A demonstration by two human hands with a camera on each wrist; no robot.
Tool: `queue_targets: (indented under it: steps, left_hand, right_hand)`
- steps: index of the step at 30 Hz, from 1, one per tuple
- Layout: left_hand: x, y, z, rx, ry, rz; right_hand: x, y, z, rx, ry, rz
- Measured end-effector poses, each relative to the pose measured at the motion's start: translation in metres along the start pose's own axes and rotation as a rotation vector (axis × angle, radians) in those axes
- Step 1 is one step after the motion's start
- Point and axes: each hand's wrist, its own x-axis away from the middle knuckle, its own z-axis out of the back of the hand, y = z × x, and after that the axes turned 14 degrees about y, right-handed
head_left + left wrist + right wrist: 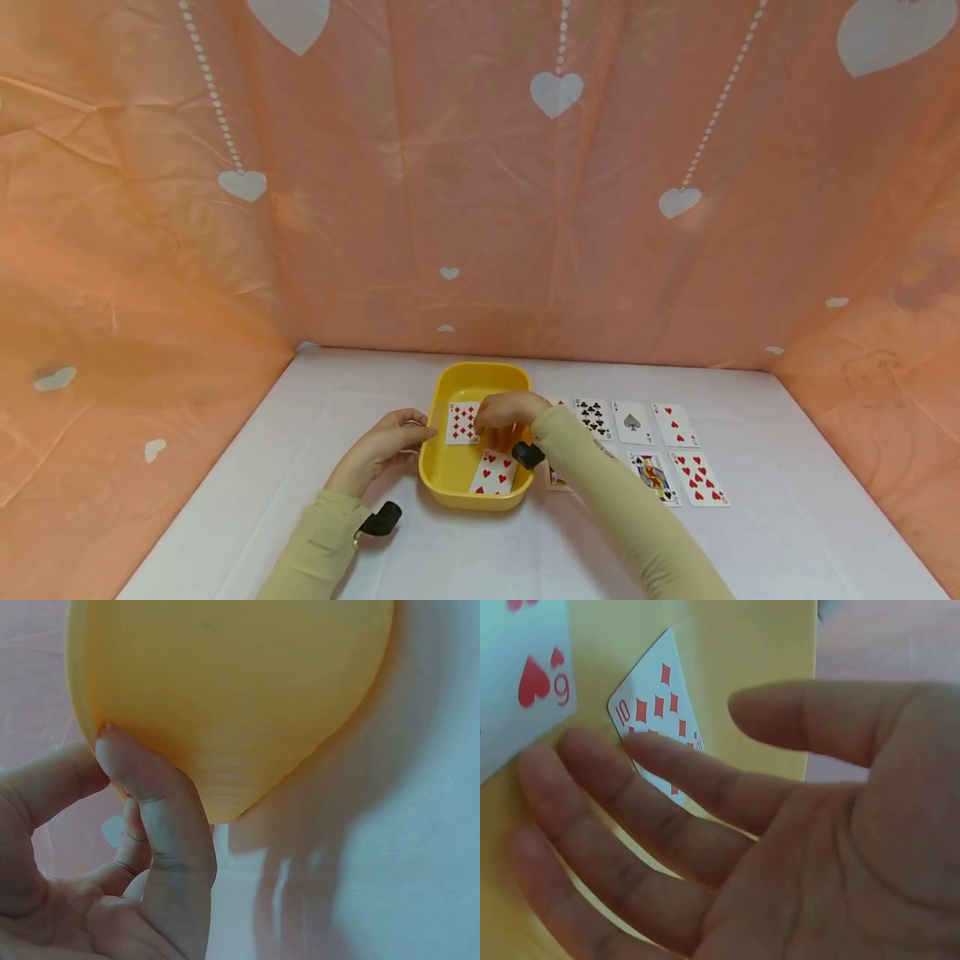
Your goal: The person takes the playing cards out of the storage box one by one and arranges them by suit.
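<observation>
My left hand (386, 450) pinches the left rim of a yellow plastic tray (491, 373). In the left wrist view the thumb lies on the inner side of the tray wall (232, 697), with the index finger outside it. My right hand (510, 414) reaches over the right side of the tray, fingers down inside. A ten of diamonds (460, 423) and a hearts card (492, 473) lie face up on the tray floor. The right wrist view has my right hand (780, 847) with fingers spread and nothing gripped, fingertips beside the ten of diamonds (660, 705).
Right of the tray, face-up cards lie in two rows, among them a clubs card (592, 417), an ace of spades (632, 422), a three of hearts (675, 426), a face card (654, 477) and a hearts card (699, 479). My right sleeve (600, 479) covers some. An orange cloth (480, 208) stands behind.
</observation>
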Motion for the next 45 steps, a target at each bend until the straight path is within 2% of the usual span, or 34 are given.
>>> queue_targets:
  steps: [10,22,32,39,45]
  left_hand:
    - [0.0,0.003,-0.002,-0.028,0.019,0.016]
    - [-0.001,0.003,-0.005,-0.032,0.016,0.008]
    - [-0.004,0.002,-0.004,-0.044,0.018,0.007]
    - [-0.006,0.002,-0.001,-0.012,0.008,0.017]
    - [-0.005,0.002,0.0,-0.01,-0.019,-0.003]
  right_hand:
    - [-0.005,0.007,-0.001,-0.067,-0.069,0.021]
    - [-0.006,0.015,0.007,-0.097,-0.144,0.191]
    - [-0.005,0.015,0.011,-0.159,-0.183,0.205]
    - [0.0,0.019,0.025,-0.294,-0.058,0.262]
    - [0.021,0.029,0.043,-0.423,0.031,0.34]
